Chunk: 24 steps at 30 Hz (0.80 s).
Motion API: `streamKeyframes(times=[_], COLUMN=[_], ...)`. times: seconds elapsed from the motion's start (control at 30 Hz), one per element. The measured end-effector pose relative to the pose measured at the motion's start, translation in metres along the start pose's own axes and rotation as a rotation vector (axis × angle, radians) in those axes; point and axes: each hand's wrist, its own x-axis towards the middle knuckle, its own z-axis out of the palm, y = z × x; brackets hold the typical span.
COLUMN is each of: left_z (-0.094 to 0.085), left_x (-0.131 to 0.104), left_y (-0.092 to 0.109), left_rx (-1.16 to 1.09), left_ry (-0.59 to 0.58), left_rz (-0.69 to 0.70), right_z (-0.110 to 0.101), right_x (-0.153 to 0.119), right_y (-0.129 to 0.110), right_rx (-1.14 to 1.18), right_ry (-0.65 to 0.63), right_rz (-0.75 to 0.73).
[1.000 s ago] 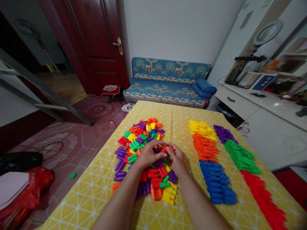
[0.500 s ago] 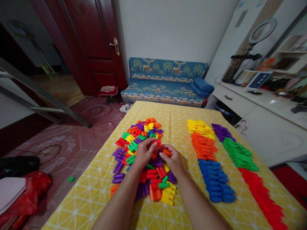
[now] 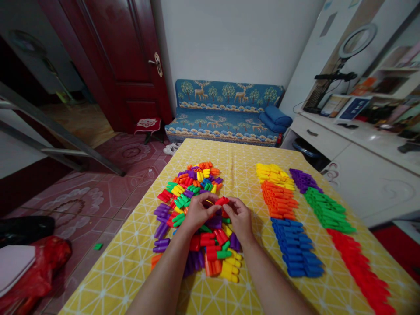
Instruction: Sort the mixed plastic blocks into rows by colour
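A mixed heap of coloured plastic pieces (image 3: pixel 207 238) lies on the yellow patterned tablecloth (image 3: pixel 124 262). Above the heap, my right hand (image 3: pixel 240 217) pinches a red piece (image 3: pixel 222 201) between thumb and fingers. My left hand (image 3: pixel 198 213) is beside it, with curled fingers close to the same piece; what its fingertips hold is hidden. To the right, pieces lie grouped by colour: yellow (image 3: pixel 274 176), orange (image 3: pixel 279 200), blue (image 3: pixel 296 247), purple (image 3: pixel 306 180), green (image 3: pixel 329 210) and red (image 3: pixel 361 269).
Beyond the table is a blue patterned sofa (image 3: pixel 226 118). A white cabinet (image 3: pixel 370 166) with a ring light (image 3: pixel 357 41) stands at the right. On the floor at the left lie a green piece (image 3: pixel 97 246) and a red bag (image 3: pixel 52 262); a metal ladder (image 3: pixel 65 131) leans there.
The orange piece near my right fingers is no longer visible there. My right hand has moved up slightly and now pinches the red piece, which has turned and shifted right.
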Motion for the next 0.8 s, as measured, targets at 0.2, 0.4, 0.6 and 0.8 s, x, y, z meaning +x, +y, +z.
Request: streamKeyframes(times=[0.2,0.4,0.6,0.8], left_z=[0.0,0.002,0.001,-0.001], left_x=[0.0,0.002,0.001,-0.001], left_y=[-0.002,-0.002,-0.002,0.004], left_rx=[0.026,0.012,0.046,0.196], left_ry=[-0.059,0.109,-0.014,-0.117], left_rz=[0.008,0.045,0.103,0.234], right_z=[0.001,-0.009,-0.007,0.0], right_x=[0.001,0.002,-0.003,-0.005], right_y=[0.0,-0.007,-0.011,-0.021], right_rx=[-0.022,-0.292,-0.251,-0.255], right_ry=[0.051,0.074,-0.023,-0.057], right_rz=[-0.009,-0.236,-0.195,-0.296])
